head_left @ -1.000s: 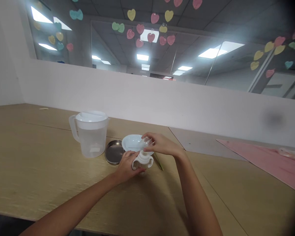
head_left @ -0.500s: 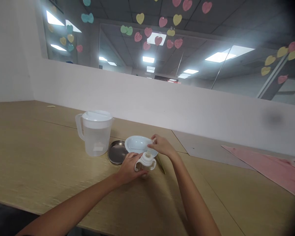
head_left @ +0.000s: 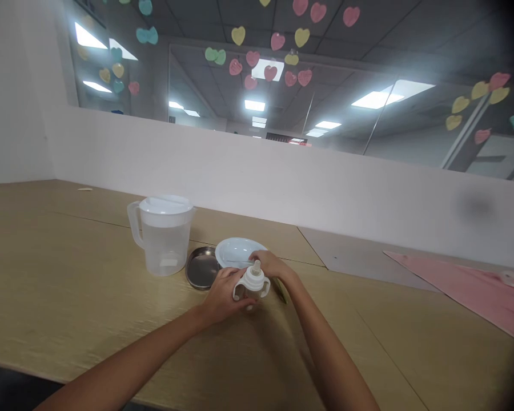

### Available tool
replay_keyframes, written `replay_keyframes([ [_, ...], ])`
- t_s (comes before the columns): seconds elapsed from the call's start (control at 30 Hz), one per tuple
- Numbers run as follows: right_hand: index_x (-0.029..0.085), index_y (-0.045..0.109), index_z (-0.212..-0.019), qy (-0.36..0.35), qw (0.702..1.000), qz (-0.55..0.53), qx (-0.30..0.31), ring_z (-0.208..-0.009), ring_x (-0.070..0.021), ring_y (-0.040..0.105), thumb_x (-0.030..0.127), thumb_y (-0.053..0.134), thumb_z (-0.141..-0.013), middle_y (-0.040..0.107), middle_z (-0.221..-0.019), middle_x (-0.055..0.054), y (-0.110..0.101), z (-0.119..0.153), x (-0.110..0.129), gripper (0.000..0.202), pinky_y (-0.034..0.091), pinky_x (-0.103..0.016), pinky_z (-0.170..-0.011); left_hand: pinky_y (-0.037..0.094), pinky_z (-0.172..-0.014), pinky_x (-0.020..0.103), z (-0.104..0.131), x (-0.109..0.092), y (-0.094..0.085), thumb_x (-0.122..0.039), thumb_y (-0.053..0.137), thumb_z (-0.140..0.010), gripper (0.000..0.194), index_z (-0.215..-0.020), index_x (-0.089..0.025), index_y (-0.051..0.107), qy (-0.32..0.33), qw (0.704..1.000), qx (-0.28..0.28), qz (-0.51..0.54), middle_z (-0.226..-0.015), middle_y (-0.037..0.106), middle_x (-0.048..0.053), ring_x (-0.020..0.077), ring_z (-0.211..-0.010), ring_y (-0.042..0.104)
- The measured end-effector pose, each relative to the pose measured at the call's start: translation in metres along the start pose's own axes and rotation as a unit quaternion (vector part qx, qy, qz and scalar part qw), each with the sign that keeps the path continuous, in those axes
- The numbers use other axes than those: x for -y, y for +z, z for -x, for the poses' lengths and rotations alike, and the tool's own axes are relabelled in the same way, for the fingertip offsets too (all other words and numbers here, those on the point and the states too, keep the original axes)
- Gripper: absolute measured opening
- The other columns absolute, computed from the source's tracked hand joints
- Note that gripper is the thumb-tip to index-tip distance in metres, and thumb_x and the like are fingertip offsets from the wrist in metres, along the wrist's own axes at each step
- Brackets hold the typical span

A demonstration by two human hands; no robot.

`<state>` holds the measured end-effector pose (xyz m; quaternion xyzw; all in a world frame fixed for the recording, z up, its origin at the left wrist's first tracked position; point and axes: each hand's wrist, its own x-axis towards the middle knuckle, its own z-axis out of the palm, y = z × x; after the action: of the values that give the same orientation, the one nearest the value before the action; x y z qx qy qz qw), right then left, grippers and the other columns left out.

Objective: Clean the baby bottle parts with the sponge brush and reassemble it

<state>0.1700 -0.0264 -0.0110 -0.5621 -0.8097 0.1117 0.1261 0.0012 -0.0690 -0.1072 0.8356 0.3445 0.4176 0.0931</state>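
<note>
The worktop spans the lower frame, with a lidded pitcher left of centre. Below centre, the left hand curls closed around a handled bottle; I cannot tell the right hand's opening or hold.

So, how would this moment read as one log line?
left hand: holding two-handled baby bottle, nipple uncovered | right hand: near white bowl, grip unclear | pitcher: lidded
</note>
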Motion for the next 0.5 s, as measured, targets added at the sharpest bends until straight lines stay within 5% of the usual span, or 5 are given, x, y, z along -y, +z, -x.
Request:
replay_keyframes([
  [0.13,0.012,0.063,-0.089,0.012,0.996,-0.011,-0.092,-0.079,-0.0148,0.058,0.024,0.04,-0.087,0.067,-0.09,-0.009,-0.025,0.012,0.015,0.026,0.04,-0.024,-0.069,0.038,-0.094,0.042,0.0,0.0,0.001,-0.058,0.06,-0.073,0.069,-0.128,-0.018,0.047,0.002,1.0,-0.016,-0.008,-0.116,0.058,0.012,0.0276,-0.109,0.049],
  [0.23,0.014,0.062,-0.082,0.001,0.998,-0.047,-0.031,-0.061,-0.0124,0.057,0.044,0.031,-0.091,0.066,-0.078,-0.007,-0.042,0.029,0.033,0.045,0.038,-0.023,-0.056,0.039,-0.093,0.041,0.0,0.001,0.002,-0.057,0.06,-0.073,0.068,-0.128,-0.02,0.047,0.006,1.0,-0.017,-0.005,-0.114,0.059,0.011,0.0269,-0.108,0.05],
  [0.33,0.014,0.064,-0.076,0.02,0.997,0.016,0.07,-0.054,-0.0136,0.056,0.056,0.043,-0.083,0.066,-0.071,-0.007,-0.044,0.044,0.053,0.047,0.035,-0.024,-0.05,0.039,-0.094,0.041,0.0,0.001,0.003,-0.058,0.061,-0.072,0.066,-0.124,-0.019,0.05,0.003,1.0,-0.021,0.0,-0.113,0.06,0.011,0.0271,-0.108,0.05],
  [0.5,0.014,0.066,-0.089,-0.003,0.99,0.133,0.049,-0.073,-0.0187,0.059,0.035,0.064,-0.069,0.067,-0.088,-0.01,-0.037,0.047,0.064,0.029,0.035,-0.023,-0.053,0.039,-0.094,0.042,0.0,0.001,0.001,-0.06,0.06,-0.071,0.062,-0.12,-0.021,0.055,-0.018,1.0,-0.016,0.007,-0.113,0.058,0.011,0.0275,-0.108,0.049],
])
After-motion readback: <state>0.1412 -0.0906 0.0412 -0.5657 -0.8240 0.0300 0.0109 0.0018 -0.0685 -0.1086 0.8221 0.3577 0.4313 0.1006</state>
